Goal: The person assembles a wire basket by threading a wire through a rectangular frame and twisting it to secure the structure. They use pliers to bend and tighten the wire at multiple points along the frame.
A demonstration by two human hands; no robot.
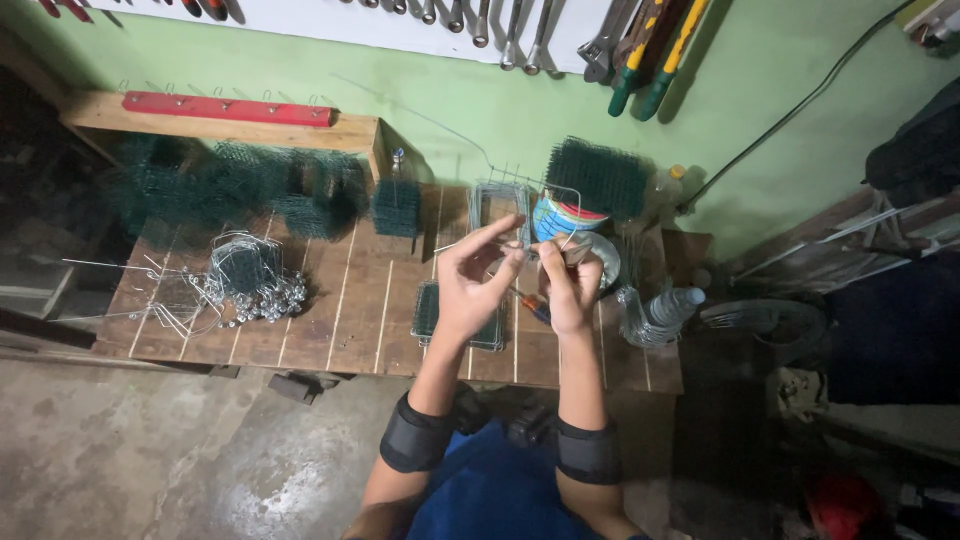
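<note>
While left hand [470, 275] and right hand [570, 290] pinch thin wire [540, 248], striped round tin [562, 218] sits behind.

thin bent wire [500, 232], held above bench

My wooden bench [330, 330], mid frame: green mesh rolls [230, 185] upper left, wire hook pile [245, 285] left, flat mesh panel [430, 315] center, plastic bottle [675, 300] right edge.
</note>
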